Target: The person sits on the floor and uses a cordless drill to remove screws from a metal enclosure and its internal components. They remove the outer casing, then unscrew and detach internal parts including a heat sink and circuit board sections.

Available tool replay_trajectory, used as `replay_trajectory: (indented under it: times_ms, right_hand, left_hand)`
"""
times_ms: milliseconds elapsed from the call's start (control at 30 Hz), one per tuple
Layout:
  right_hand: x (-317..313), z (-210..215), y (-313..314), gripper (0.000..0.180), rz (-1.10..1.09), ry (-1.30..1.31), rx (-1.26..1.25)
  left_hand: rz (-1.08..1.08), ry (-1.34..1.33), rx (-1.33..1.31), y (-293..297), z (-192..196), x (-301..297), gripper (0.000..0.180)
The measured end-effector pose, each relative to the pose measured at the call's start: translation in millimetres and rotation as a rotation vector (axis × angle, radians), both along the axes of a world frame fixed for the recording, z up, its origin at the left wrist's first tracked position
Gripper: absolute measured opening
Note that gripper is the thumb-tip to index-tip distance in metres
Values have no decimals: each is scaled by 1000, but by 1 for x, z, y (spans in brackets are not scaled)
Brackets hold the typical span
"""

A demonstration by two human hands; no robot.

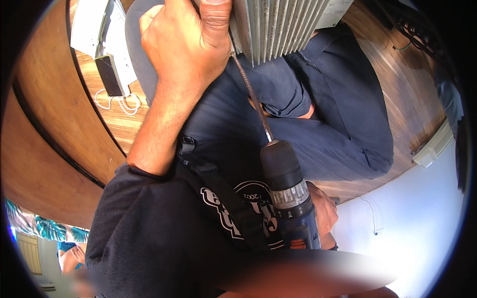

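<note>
A silver-grey finned metal housing (278, 32) stands over my crossed legs at the top of the view. My left hand (186, 42) is closed at its left side, thumb on top; the fingertips and what they wrap round are cut off by the upper edge. My right hand (324, 213) is closed on a dark blue and black power drill (293, 198), partly hidden behind it. From the drill's chuck a long, thin drill bit (252, 94) points away from me. Its far end passes beside my left hand and the housing, and its tip is hidden.
A phone (108, 74) with a white cable (124, 102) lies to the left by white sheets. Curved-looking wooden panels (44, 119) stand farther left. Dark cords (417, 37) lie on the wooden floor at far right. Another person's hand (77, 253) shows at lower left.
</note>
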State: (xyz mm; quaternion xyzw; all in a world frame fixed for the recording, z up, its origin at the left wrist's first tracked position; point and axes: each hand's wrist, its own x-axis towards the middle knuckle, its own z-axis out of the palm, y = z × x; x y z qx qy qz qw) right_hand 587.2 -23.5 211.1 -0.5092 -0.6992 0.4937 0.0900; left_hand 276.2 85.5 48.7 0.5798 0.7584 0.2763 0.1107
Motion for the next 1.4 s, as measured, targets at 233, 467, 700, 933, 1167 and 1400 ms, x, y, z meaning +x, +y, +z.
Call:
replay_trajectory:
  times_ms: [233, 467, 700, 933, 1167, 1400]
  right_hand:
    - [-1, 1, -1, 29, 0, -3, 19]
    - [-2, -2, -6, 27, -15, -28, 31]
    - [-1, -5, -11, 22, -72, -15, 70]
    - [-2, -4, -15, 22, -91, -47, 82]
    - [3, -31, -31, 26, -167, 66, 367]
    - [1, -28, -28, 33, -179, 49, 305]
  left_hand:
    - [-5, -39, 23, 0, -2, 0, 76]
    - [-5, -46, 34, 3, 1, 5, 84]
    - [38, 23, -33, 4, 7, 4, 93]
    - [55, 11, -34, 3, 3, 4, 88]
    - [61, 38, -99, 0, 6, 4, 79]
    - [55, 63, -53, -1, 5, 4, 69]
